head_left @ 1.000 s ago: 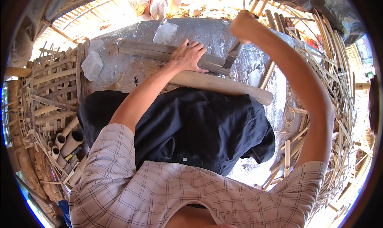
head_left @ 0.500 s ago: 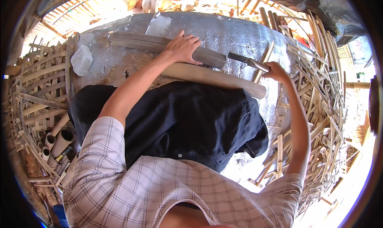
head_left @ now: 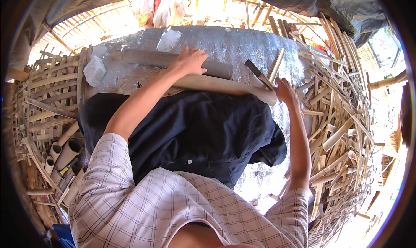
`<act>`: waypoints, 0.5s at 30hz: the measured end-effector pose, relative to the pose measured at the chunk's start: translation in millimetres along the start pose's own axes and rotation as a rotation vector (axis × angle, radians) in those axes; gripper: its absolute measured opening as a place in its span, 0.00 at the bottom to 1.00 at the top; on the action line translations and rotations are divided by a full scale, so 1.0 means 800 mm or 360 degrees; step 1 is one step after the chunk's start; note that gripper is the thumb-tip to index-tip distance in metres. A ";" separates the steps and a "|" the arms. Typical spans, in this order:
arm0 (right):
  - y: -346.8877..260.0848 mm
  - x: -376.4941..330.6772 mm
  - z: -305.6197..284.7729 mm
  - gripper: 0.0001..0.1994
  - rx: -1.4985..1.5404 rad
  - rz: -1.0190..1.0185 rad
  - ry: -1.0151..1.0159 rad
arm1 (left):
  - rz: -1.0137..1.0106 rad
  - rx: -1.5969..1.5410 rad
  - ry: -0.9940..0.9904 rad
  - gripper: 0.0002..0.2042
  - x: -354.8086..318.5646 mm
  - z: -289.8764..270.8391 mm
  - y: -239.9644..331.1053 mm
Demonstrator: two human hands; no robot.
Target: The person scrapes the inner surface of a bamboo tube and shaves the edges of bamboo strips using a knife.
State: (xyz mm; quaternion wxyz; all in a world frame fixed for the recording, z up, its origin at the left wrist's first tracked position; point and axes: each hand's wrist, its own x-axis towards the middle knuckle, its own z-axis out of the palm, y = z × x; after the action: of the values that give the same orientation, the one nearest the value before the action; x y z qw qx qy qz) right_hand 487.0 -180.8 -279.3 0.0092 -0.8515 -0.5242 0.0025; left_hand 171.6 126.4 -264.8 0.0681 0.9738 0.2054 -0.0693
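My left hand (head_left: 189, 61) lies over a dark grey length of split bamboo or wood (head_left: 145, 57), fingers bent and the thumb apart; whether it presses on it I cannot tell. A paler, rounded bamboo length (head_left: 225, 84) lies nearer me, along the edge of the black cloth (head_left: 195, 126) over my lap. My right hand (head_left: 287, 93) is closed on the handle end of a heavy knife (head_left: 258, 74). Its dark blade points up and left, past the right end of the dark length. Beside the blade, a narrow pale bamboo strip (head_left: 277, 65) lies on the grey sheet.
The shiny grey sheet (head_left: 242, 37) spreads under the pieces. A whitish lump (head_left: 94, 71) sits at the left, near a woven bamboo basket (head_left: 52, 89). Bamboo tubes (head_left: 69, 150) stand lower left. Many split strips (head_left: 333, 148) are heaped on the right. A dark tarp (head_left: 333, 9) hangs above.
My right hand has come left and down with the knife, whose blade now slants more steeply. My left hand has shifted slightly left and down in the picture. The whole view has also shifted a little.
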 end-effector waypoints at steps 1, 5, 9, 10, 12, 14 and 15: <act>-0.030 0.006 -0.019 0.11 -0.0019 -0.0060 0.0095 | -0.0025 -0.0029 0.0002 0.33 -0.007 0.004 -0.004; -0.136 0.025 -0.072 0.10 0.0900 -0.0230 0.0377 | -0.0010 -0.0285 0.0287 0.27 -0.042 0.004 0.005; -0.221 0.018 -0.055 0.07 0.1316 -0.0243 0.0680 | 0.0043 -0.1133 0.0567 0.21 -0.085 -0.065 0.011; -0.229 0.018 -0.024 0.06 0.1440 -0.0254 0.0804 | 0.0079 -0.1351 0.0735 0.19 -0.110 -0.103 0.020; -0.249 0.007 0.034 0.03 0.1550 -0.0044 0.0719 | 0.0196 -0.1656 0.0950 0.17 -0.174 -0.189 0.034; -0.252 -0.003 0.039 0.02 0.1420 -0.0083 0.0642 | 0.0424 -0.1371 0.1107 0.20 -0.256 -0.277 0.041; -0.252 -0.001 0.031 0.02 0.1452 -0.0065 0.0678 | 0.0570 -0.1100 0.1405 0.31 -0.286 -0.309 0.050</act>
State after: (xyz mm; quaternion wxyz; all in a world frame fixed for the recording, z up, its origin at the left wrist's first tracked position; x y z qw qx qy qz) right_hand 306.5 -90.4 -300.7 0.4872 -0.7321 -0.4727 0.0573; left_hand 7.0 40.5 19.1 0.3004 0.8513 0.0573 0.4263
